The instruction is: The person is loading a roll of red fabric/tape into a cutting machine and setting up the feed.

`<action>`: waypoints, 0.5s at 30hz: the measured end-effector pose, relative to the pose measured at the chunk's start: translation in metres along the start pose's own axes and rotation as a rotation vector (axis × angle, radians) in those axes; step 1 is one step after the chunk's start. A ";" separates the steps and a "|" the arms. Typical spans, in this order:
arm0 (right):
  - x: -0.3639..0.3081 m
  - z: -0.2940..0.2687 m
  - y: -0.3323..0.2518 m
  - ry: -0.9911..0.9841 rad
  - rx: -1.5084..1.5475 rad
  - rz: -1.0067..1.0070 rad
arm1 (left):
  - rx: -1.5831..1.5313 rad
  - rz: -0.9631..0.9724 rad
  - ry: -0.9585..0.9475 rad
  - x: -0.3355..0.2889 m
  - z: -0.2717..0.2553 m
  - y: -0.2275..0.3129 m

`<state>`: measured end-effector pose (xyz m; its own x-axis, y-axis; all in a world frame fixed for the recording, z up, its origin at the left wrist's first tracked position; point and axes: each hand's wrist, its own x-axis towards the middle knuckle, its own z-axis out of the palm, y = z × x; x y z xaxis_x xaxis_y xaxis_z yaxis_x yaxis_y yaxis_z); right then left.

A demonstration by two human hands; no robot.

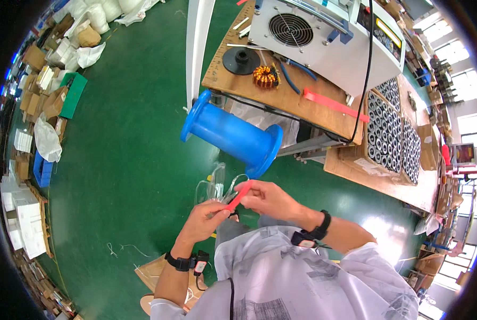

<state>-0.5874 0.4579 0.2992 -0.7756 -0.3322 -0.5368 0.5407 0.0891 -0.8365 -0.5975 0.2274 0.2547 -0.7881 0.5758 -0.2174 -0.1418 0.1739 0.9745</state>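
Note:
My left hand (202, 220) and my right hand (270, 200) meet in front of my body, holding a short red strip (239, 196) between them. The strip slants upward from my left fingertips to my right, and both hands pinch it. Just beyond my hands is clear, shiny material (216, 184) with looped edges; whether I touch it, I cannot tell. Farther out, a large blue spool (230, 136) lies on its side in front of the bench. Another red strip (334, 105), longer and flat, rests on the wooden bench (225, 80).
A white machine (324, 42) with a fan grille stands on the bench. Near it are a copper-wound ring coil (265, 77), a black round base (241, 61) and blue-handled pliers (300, 69). Boxes of cylindrical parts (385, 130) sit at right. Cardboard (153, 274) lies on the floor.

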 end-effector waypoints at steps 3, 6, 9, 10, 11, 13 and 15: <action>0.006 0.013 0.007 0.042 0.066 -0.007 | 0.149 -0.085 -0.065 0.002 -0.004 0.011; 0.002 0.004 0.024 0.190 0.066 0.014 | 0.276 0.059 0.164 0.002 -0.033 0.007; 0.013 -0.043 0.088 0.353 0.204 0.110 | 0.098 -0.035 0.600 -0.013 -0.092 0.002; 0.022 -0.063 0.111 0.463 0.306 0.075 | 0.154 -0.060 0.715 -0.017 -0.107 0.009; 0.034 -0.080 0.119 0.528 0.379 0.087 | 0.106 -0.050 0.794 -0.025 -0.119 0.020; 0.059 -0.123 0.145 0.556 0.394 0.080 | 0.063 0.017 0.866 -0.036 -0.126 0.033; 0.083 -0.148 0.144 0.589 0.416 0.066 | 0.093 0.035 0.877 -0.033 -0.119 0.050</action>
<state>-0.6221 0.5823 0.1173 -0.7201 0.2331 -0.6536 0.5810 -0.3125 -0.7515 -0.6501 0.1223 0.3166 -0.9722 -0.2322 -0.0294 -0.0898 0.2541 0.9630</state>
